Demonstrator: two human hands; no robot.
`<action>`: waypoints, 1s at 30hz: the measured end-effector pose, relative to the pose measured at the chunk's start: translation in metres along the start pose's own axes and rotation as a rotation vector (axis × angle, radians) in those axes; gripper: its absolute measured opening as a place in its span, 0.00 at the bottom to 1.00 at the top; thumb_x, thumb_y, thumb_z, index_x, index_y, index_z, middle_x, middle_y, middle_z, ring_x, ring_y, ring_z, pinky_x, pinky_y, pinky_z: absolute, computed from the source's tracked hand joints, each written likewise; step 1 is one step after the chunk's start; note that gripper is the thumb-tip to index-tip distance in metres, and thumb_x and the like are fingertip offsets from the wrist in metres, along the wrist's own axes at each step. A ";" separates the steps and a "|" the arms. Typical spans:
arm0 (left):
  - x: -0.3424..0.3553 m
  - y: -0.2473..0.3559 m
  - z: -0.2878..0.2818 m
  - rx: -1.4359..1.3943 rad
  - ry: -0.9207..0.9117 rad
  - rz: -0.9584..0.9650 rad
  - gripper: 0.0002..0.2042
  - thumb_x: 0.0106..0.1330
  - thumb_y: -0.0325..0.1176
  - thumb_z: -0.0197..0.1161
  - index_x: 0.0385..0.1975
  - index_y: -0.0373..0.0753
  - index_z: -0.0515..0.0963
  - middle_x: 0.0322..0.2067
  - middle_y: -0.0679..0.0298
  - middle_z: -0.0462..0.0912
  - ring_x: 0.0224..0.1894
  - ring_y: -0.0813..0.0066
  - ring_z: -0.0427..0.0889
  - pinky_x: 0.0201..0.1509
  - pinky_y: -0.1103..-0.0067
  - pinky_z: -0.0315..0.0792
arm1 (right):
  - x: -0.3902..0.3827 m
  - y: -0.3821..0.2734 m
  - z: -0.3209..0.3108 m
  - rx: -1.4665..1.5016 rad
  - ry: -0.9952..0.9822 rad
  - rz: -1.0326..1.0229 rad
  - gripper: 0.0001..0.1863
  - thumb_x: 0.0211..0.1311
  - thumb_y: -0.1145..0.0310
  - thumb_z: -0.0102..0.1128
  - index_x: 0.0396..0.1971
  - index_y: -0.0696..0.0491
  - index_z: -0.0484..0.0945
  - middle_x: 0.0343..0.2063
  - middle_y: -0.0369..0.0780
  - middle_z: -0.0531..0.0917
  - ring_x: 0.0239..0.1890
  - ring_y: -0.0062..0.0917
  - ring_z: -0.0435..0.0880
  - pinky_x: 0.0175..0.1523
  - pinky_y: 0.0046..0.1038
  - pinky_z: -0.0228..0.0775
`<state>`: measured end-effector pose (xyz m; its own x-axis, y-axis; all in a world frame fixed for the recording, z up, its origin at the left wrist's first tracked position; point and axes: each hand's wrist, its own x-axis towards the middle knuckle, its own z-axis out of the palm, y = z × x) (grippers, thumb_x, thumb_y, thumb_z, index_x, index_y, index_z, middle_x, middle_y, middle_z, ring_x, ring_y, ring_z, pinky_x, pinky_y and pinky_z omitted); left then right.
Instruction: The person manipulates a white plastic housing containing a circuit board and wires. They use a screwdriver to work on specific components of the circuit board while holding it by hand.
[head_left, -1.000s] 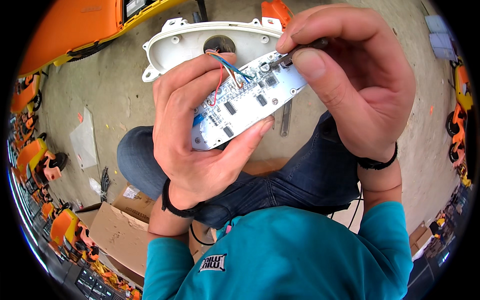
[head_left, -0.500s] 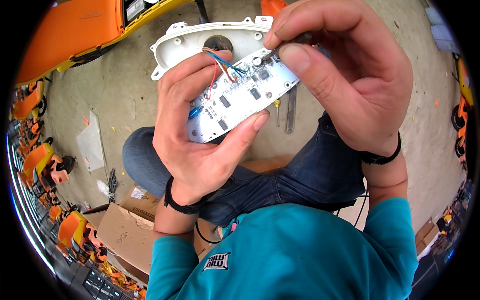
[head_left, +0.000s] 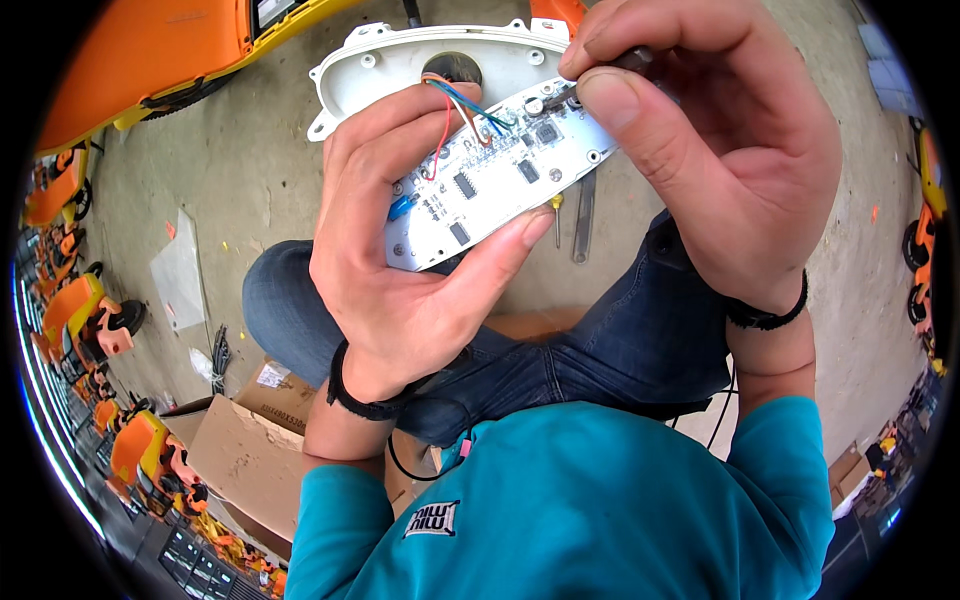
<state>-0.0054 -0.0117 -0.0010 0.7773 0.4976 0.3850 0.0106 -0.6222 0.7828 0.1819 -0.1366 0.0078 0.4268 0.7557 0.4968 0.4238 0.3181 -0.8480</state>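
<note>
A long white circuit board [head_left: 505, 185] with dark chips is gripped along its edges between the thumb and fingers of my left hand [head_left: 385, 250]. Thin coloured wires [head_left: 447, 105] run from the board toward a round dark opening in the white plastic housing [head_left: 350, 82] behind it. My right hand [head_left: 735, 160] pinches a slim dark tool [head_left: 632, 60] between thumb and fingers. Its tip points at small parts near the board's upper right end; whether it touches them I cannot tell. My fingers hide the tool's exact kind.
On the floor beyond my knees lie a small yellow-handled screwdriver [head_left: 557, 222] and a flat metal bar-like tool [head_left: 584, 215]. Open cardboard boxes [head_left: 240, 450] stand at my left. An orange and yellow machine [head_left: 150, 65] fills the upper left. A clear plastic sheet [head_left: 180, 275] lies left.
The board, the housing and both hands have shifted slightly up and to the right in the picture. Both grips stay the same, and the dark tool stays near the board's right end.
</note>
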 end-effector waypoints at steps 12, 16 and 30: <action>0.001 -0.004 0.000 0.007 0.006 0.066 0.27 0.54 0.33 0.78 0.54 0.31 0.78 0.58 0.52 0.80 0.59 0.63 0.79 0.65 0.71 0.71 | -0.001 0.002 0.002 0.006 0.038 0.007 0.16 0.61 0.75 0.74 0.44 0.60 0.76 0.38 0.39 0.80 0.37 0.15 0.79 0.43 0.17 0.74; 0.001 -0.003 0.000 0.034 -0.003 0.069 0.27 0.54 0.33 0.78 0.53 0.30 0.78 0.58 0.52 0.80 0.59 0.63 0.79 0.65 0.71 0.70 | -0.003 0.003 0.003 0.013 0.043 0.015 0.17 0.60 0.74 0.75 0.44 0.60 0.76 0.38 0.38 0.80 0.36 0.15 0.79 0.42 0.17 0.74; 0.002 -0.003 0.002 0.030 0.005 0.088 0.27 0.53 0.30 0.79 0.52 0.30 0.77 0.56 0.51 0.82 0.58 0.62 0.80 0.63 0.71 0.72 | 0.004 -0.003 0.009 -0.024 0.070 0.046 0.15 0.63 0.72 0.74 0.43 0.60 0.77 0.35 0.36 0.80 0.32 0.10 0.75 0.37 0.13 0.68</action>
<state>-0.0029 -0.0102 -0.0036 0.7729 0.4429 0.4543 -0.0390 -0.6815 0.7308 0.1749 -0.1294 0.0110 0.5012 0.7269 0.4696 0.4208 0.2695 -0.8662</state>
